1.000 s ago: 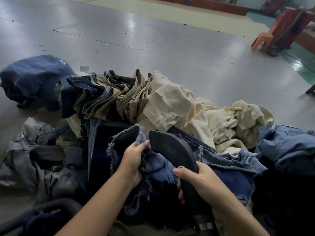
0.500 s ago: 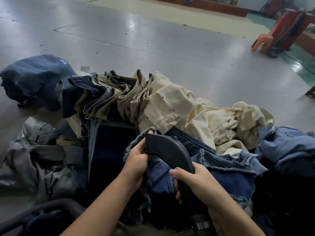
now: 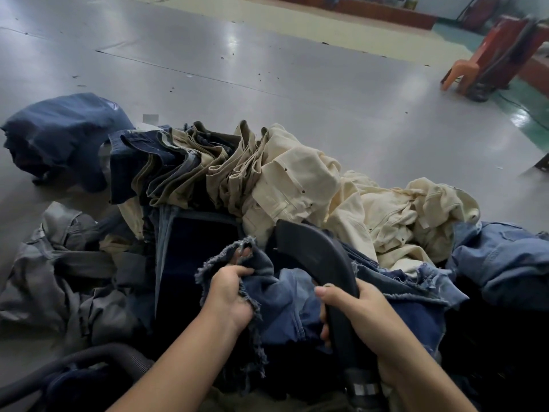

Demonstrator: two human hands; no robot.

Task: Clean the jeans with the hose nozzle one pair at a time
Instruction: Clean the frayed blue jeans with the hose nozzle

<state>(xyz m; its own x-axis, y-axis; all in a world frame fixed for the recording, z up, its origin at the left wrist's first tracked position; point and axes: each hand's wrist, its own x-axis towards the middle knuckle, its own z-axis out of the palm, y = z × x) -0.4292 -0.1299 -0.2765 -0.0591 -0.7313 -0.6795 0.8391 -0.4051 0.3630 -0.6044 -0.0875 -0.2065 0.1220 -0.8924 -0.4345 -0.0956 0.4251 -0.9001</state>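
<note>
Jeans (image 3: 285, 295) lie on top of a big pile of clothes, right in front of the person — blue ones with a fuzzy, torn edge. The left hand (image 3: 230, 292) bunches that torn edge tight, with its fingers curled into the cloth. The right hand (image 3: 356, 310) wraps around the black hose nozzle (image 3: 312, 257), fingers closed on its handle. The wide mouth of the nozzle points away from the person, and sits just above the jeans, close to the cream pants (image 3: 300, 185) behind them. It looks like the cleaning step for this one pair is going on now. Next, the nozzle should probably slide along the cloth while the left hand pulls it flat — the cloth is soft and could get sucked up or bunch. A dark hose (image 3: 89, 367) curls left of the jeans, low down.
</note>
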